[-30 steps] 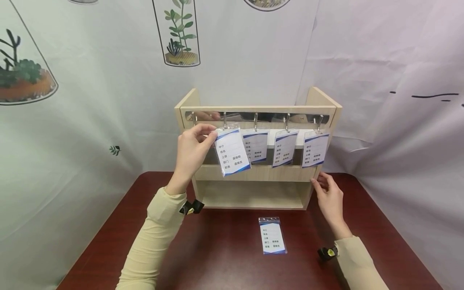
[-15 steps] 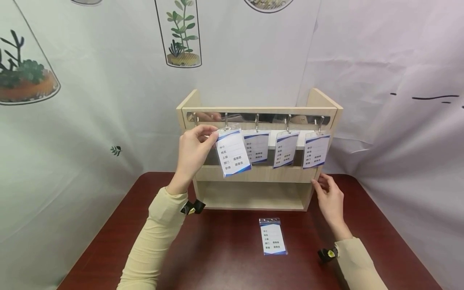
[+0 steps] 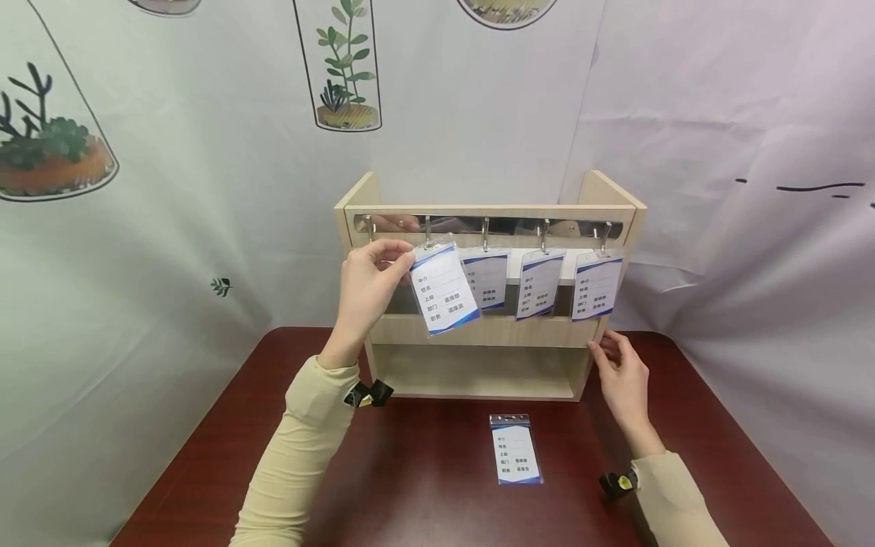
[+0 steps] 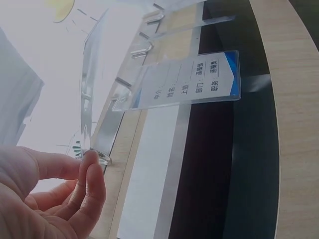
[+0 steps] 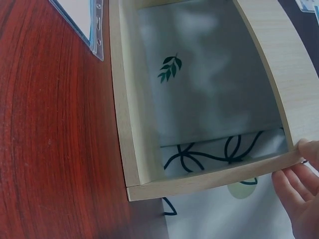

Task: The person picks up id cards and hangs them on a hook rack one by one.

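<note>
My left hand [image 3: 372,285] pinches a clear-sleeved ID badge [image 3: 446,289] by its upper left corner, between thumb and fingers. The badge tilts in front of the second hook [image 3: 428,228] from the left, overlapping it in the head view. In the left wrist view this badge [image 4: 89,69] is edge-on, close to a hook. Three more badges hang from the hooks to the right, one of them the rightmost badge [image 3: 597,285]. My right hand [image 3: 623,380] grips the right side panel of the wooden rack [image 3: 478,330], thumb at the front edge and fingers outside.
Another badge [image 3: 516,453] lies face up on the dark red table [image 3: 417,471], in front of the rack. The leftmost hook [image 3: 369,226] carries no badge. A printed cloth [image 3: 472,152] hangs behind the rack and along both sides.
My left hand and the badge it pinches have shifted slightly to the right. My right hand stays on the side panel.
</note>
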### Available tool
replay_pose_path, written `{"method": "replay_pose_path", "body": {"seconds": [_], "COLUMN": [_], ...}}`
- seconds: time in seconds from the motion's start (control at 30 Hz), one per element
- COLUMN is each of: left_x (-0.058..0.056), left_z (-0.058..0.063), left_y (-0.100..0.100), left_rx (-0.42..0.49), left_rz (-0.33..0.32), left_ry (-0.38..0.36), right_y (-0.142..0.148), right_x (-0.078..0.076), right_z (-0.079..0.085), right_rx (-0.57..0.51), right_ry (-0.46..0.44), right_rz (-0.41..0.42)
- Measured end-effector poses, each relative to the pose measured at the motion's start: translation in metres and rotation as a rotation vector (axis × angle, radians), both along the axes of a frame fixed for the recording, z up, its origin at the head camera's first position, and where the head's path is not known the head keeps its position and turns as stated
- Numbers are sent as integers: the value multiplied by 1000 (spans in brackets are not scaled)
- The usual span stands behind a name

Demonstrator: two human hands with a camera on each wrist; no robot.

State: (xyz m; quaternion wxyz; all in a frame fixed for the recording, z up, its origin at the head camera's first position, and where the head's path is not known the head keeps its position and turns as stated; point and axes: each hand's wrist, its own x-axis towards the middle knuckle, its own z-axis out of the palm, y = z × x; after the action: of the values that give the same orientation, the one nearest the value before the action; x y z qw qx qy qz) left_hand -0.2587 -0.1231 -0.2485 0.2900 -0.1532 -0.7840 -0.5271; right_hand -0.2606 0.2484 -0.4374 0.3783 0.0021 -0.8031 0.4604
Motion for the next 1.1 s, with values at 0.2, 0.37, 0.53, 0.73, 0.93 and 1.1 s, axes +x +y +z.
{"method": "replay_pose_path", "body": {"seconds": [0.2, 0.37, 0.53, 0.73, 0.93, 1.1], "left_x": [-2, -4, -6, -5, -4, -1], "left_z": [0, 1, 0, -1, -1, 1], "left_y": [0, -1, -2, -3, -5, -3], "left_rx": [48, 75, 86, 76, 23, -83], "left_rz": [-34, -76, -98, -93, -48, 55], "left_ry": [-50, -81, -89, -92, -54, 20], "right_y": [0, 1, 2, 1, 1, 0], "right_x": [1, 0, 0, 1, 1, 0], "right_z": [0, 0, -1, -3, -3, -1], "right_rx": [-3, -11, -12, -9, -9, -13], "right_ry": [0, 2, -7, -5, 2, 4], "right_rz": [1, 0, 1, 3, 4, 5]}}
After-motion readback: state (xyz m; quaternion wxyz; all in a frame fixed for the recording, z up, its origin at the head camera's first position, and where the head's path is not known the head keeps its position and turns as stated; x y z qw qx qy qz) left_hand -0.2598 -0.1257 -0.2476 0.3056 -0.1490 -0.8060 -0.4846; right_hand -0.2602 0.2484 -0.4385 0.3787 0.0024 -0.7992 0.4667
